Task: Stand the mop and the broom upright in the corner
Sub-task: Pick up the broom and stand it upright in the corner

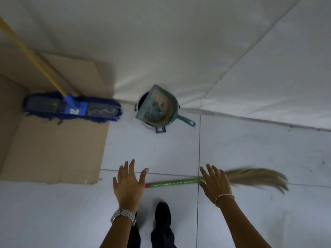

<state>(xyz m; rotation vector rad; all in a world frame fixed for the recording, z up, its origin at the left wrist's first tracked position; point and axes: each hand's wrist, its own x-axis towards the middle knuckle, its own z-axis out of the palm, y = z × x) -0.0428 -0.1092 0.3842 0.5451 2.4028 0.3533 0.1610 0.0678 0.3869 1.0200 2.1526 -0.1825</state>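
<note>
The broom (179, 182) lies flat on the tiled floor, green handle with a red tip pointing left and straw bristles (258, 178) fanned out to the right. My right hand (215, 185) hovers over the spot where handle meets bristles, fingers spread, holding nothing. My left hand (128, 185) is open with fingers apart just left of the red tip, not touching it. The mop stands with its blue flat head (71, 108) on cardboard at the wall's base, and its yellow handle (32, 56) leans up to the far left.
A brown cardboard sheet (53, 149) covers the floor on the left and folds up the wall. A dirty teal dustpan (157, 106) rests on a small bin (154, 127) against the white wall. My dark shoe (162, 215) stands just behind the broom.
</note>
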